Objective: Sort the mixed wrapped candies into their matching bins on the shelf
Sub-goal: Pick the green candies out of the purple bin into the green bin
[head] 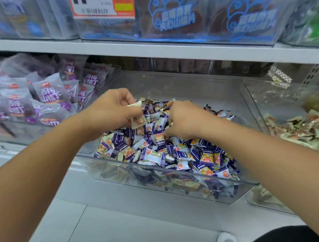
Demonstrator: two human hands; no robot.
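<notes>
We see the left hand [112, 109] curled around a few pale wrapped candies [136, 119], pinching them above the middle bin [175, 172]. The right hand [184, 120] reaches into the same bin with its fingers curled down into the pile; it seems to pinch a candy there, though the wrappers under it are hard to make out. The middle bin is clear plastic and heaped with mixed candies [167, 153], mostly purple and white wrappers with some pale tan ones among them. Just right of the middle bin stands another clear bin [254, 103] holding pale tan candies [300, 130]. Left of the middle bin lie purple snack bags [47, 94]. Above the middle bin runs a grey shelf [152, 50] carrying packets with blue print [171, 17] and an orange price tag [102, 7].
</notes>
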